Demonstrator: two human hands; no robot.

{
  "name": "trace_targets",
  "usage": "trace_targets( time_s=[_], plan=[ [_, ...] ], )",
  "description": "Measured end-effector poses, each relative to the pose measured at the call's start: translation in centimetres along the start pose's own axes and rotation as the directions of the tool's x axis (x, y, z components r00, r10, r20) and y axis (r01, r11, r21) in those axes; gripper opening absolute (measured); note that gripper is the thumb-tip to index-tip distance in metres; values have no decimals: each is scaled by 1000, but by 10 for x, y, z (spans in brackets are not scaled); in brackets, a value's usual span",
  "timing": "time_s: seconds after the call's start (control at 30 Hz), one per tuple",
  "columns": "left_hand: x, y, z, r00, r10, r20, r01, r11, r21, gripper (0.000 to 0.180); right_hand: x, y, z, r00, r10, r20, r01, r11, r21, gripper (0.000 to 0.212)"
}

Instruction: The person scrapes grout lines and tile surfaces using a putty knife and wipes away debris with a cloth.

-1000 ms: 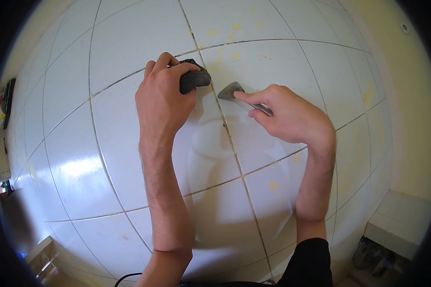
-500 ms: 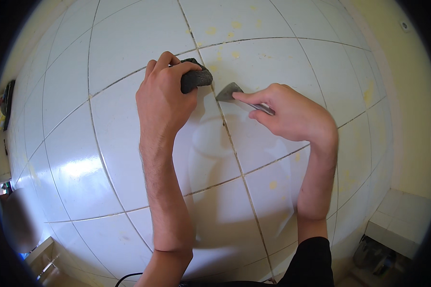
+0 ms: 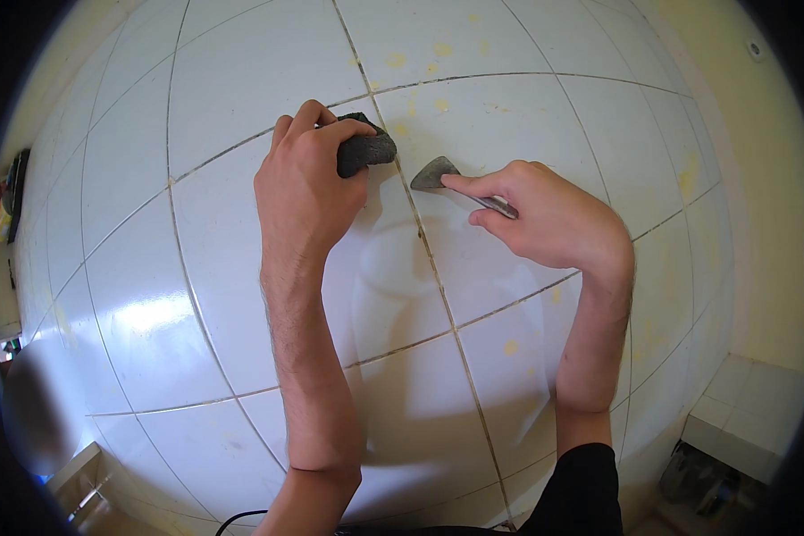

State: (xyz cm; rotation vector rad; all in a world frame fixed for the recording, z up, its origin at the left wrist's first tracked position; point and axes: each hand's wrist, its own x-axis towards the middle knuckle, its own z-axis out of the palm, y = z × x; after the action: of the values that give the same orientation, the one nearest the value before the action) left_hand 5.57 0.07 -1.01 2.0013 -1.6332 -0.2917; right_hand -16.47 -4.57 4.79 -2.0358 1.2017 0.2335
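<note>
White tiles (image 3: pixel 241 223) with dark grout lines fill most of the view, dotted with pale yellow smudges. My left hand (image 3: pixel 308 183) is closed round a dark grey, rough-textured wad (image 3: pixel 366 154), perhaps a cloth or sponge, held against the tiles left of a long grout line. Just right of that line, my right hand (image 3: pixel 554 213) grips a scraper (image 3: pixel 436 172) with a triangular grey metal blade. Its index finger lies along the blade's base, and the handle runs under the palm. The blade's corner sits close to the grout line, slightly apart from it.
A cream wall strip (image 3: pixel 768 205) borders the tiles on the right, above a tiled ledge (image 3: pixel 746 406) at lower right. A dark cable (image 3: pixel 238 515) curves beside my left elbow. At the lower left is a blurred patch near another ledge (image 3: pixel 76 469).
The scraper has shifted slightly right, from touching the grout line to just off it. My left hand with the grey wad has stayed nearly in place.
</note>
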Motion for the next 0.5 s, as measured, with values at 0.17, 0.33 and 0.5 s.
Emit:
trace_targets(
  time_s=[0.17, 0.33, 0.5],
  plan=[
    [-1, 0, -2, 1000, 6, 22, -6, 1000, -3, 36, -4, -9, -1, 999, 44, -29, -45, 999, -12, 40],
    [-3, 0, -6, 980, 23, 198, -21, 1000, -13, 37, -11, -8, -4, 995, 44, -91, -52, 994, -91, 37],
    [-4, 2, -9, 965, 26, 259, -32, 999, 17, 37, -7, -5, 1, 960, -81, -268, 39, 987, -159, 32]
  ],
)
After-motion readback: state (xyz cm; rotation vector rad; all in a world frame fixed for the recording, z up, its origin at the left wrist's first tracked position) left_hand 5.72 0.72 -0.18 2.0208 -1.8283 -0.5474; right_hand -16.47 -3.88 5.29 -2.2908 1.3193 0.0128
